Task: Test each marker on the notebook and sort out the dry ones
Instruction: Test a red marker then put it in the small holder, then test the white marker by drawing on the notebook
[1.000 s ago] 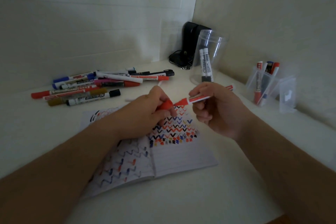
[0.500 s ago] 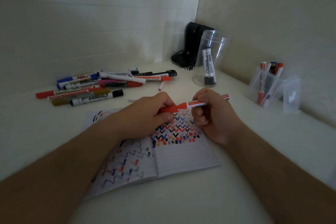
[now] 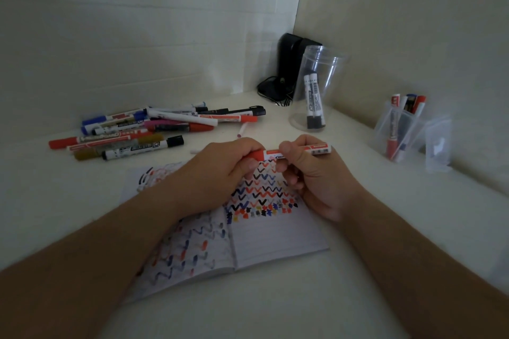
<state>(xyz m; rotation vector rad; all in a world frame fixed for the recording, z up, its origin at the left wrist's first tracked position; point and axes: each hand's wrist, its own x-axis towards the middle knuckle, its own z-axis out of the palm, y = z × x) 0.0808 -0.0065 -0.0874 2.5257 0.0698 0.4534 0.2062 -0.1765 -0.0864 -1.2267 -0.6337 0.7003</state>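
Hands meet over the open lined notebook (image 3: 275,234) scribbled with coloured zigzags. Left hand (image 3: 220,173) grips the red cap (image 3: 256,156); right hand (image 3: 316,173) pinches the white-barrelled red marker (image 3: 316,149), held level. Loose markers (image 3: 143,132) lie far left.

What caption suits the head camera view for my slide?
Both hands, left and right, hold a red marker above the scribbled notebook.
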